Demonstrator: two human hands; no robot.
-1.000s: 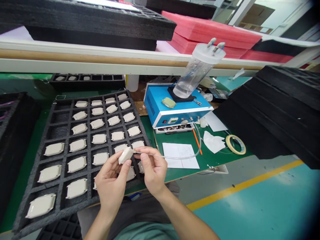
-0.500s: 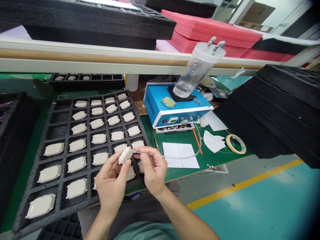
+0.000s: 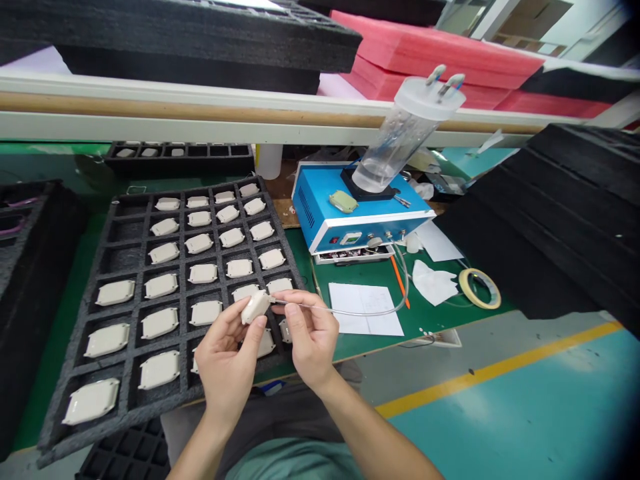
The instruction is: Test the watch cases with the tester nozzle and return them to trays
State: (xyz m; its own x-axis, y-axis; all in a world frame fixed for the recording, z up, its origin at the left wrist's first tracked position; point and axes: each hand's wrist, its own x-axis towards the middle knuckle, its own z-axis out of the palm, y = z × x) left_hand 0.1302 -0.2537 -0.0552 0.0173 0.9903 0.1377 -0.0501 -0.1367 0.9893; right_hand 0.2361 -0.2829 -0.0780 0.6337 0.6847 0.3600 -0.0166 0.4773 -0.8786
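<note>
Between the thumb and fingers of my left hand (image 3: 227, 343) is a small cream plastic casing (image 3: 257, 307), tilted above the front right of the foam tray. My right hand (image 3: 315, 333) pinches a thin clear tube (image 3: 357, 313) close to its end, which meets the right side of the casing. Whether the tip is inserted or only touching, I cannot tell. From there the tube curves back to the front of a blue box-shaped machine (image 3: 360, 223). Similar cream casings lie singly in the pockets of the black foam tray (image 3: 131, 320) beneath and left of my hands.
On the machine stand a clear cylinder (image 3: 395, 143) of liquid and a greenish casing (image 3: 343, 201). White paper (image 3: 365, 300), an orange pen (image 3: 400, 283) and a tape roll (image 3: 479, 288) lie right. Black foam sheets (image 3: 540, 220) rise beyond; a shelf (image 3: 200, 127) crosses the back.
The whole scene has shifted slightly rightward in view as the camera moved. Both hands keep the same hold on the casing and the tube.
</note>
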